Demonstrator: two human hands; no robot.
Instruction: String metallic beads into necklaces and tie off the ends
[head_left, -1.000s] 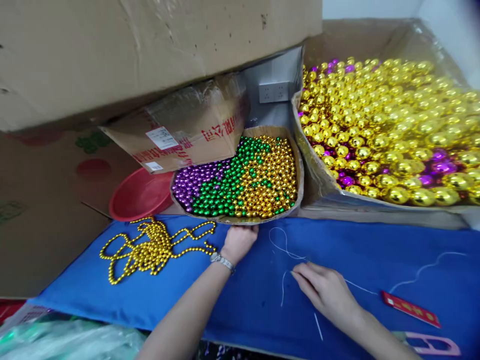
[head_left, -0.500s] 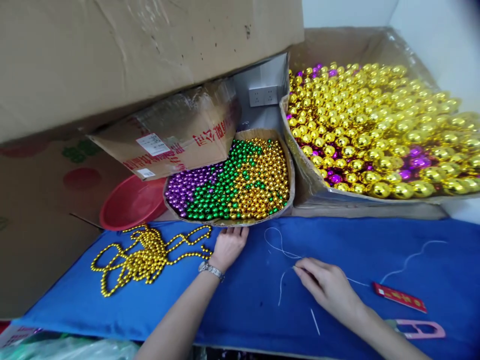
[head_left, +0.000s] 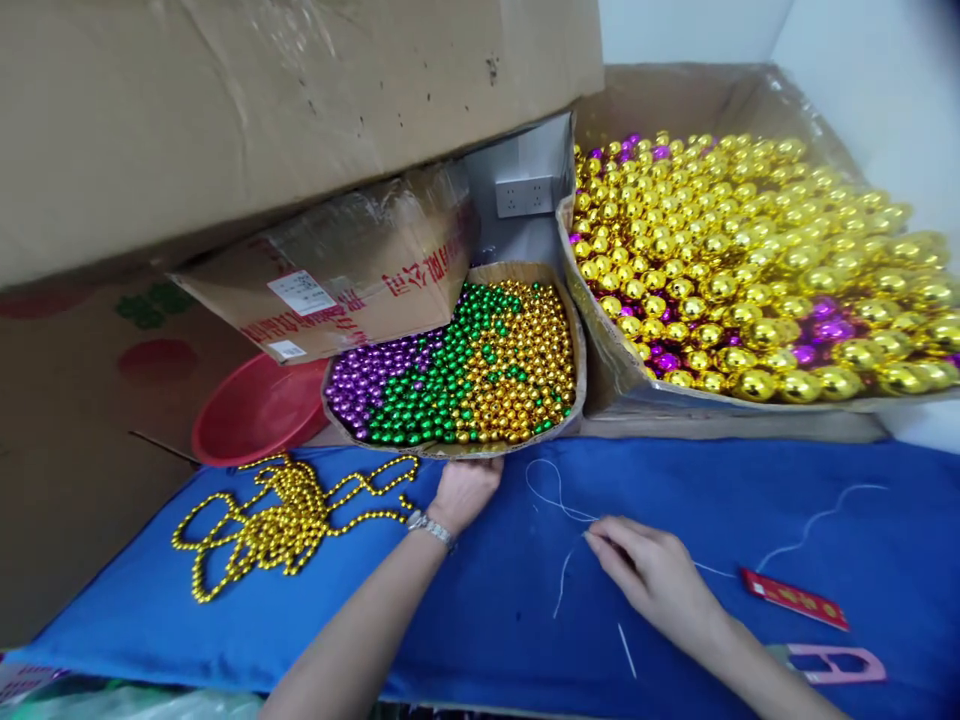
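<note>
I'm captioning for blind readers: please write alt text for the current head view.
A person's right hand pinches white thread above blue cloth; the left hand is at the near edge of a box of purple, green and gold beads. Gold bead strands lie at left.

Thread point(head_left: 576, 514) white. Small beads point(head_left: 450, 385) purple left, green between, gold right. Big beads point(head_left: 720, 287) gold, some purple. Cloth point(head_left: 487, 620) blue. Bowl point(head_left: 259, 410) red.

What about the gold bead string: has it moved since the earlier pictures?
No: the gold bead string keeps its place in front of the red basin.
</note>
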